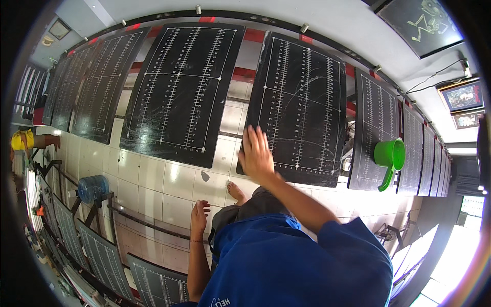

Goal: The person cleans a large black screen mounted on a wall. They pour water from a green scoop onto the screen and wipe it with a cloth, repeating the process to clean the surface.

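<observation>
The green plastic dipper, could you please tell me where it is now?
In the head view, the green plastic dipper is on the right, at a black ruled board's lower end, just right of the scratched black board at the right hand.

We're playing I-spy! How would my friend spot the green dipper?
Find the long row of black boards. Right of the board facing the blue shirt, a handled dipper sits at the lower end of the next board. Unlike its flat black neighbours, it is round and bright green.
</observation>
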Available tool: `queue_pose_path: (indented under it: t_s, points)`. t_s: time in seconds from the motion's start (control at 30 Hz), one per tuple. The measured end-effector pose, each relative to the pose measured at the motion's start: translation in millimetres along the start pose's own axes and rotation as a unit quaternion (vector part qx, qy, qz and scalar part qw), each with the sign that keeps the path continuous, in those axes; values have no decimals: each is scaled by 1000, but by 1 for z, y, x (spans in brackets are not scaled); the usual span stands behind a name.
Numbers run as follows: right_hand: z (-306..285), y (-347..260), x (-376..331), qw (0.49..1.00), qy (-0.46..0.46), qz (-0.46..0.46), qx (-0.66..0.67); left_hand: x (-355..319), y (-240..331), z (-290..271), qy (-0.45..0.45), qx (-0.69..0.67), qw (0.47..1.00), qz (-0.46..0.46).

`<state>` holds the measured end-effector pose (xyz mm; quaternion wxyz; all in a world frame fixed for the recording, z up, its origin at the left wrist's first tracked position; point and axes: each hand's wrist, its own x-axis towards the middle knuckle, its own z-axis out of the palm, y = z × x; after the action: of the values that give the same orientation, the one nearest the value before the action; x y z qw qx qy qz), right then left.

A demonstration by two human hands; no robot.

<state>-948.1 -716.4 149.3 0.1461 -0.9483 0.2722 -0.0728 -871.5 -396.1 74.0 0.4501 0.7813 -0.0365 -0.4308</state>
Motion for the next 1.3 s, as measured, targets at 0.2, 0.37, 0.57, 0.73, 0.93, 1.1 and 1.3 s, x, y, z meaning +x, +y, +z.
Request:
queue_pose_path:
  t_s: [0.2,0.37,0.57,0.73,0.93,1.1,1.3]
  points:
    - [5,124,153,967,181,140,-114,-30,-35,-35,39,9,999,-30]
    - [27,-10,30,998,17,45,-35,-33,-104,-32,36,-32,990,-135]
    - [-5,108,-112,978,-12,201,-51,-27,-167,-54,-1,-28,970,-242]
    - [11,141,-156,946,114,286,-103,-41,-206,-66,46,-86,947,-305]
    - [29,-52,-20,1000,3,2,29,-25,-178,-47,31,-74,961,-263]
    - [26,-15,34,999,36,-27,-11,-21,-145,-38,40,-79,975,-205]
    - [23,6,18,982,121,-101,102,-15,-184,-35,9,-68,961,-267]
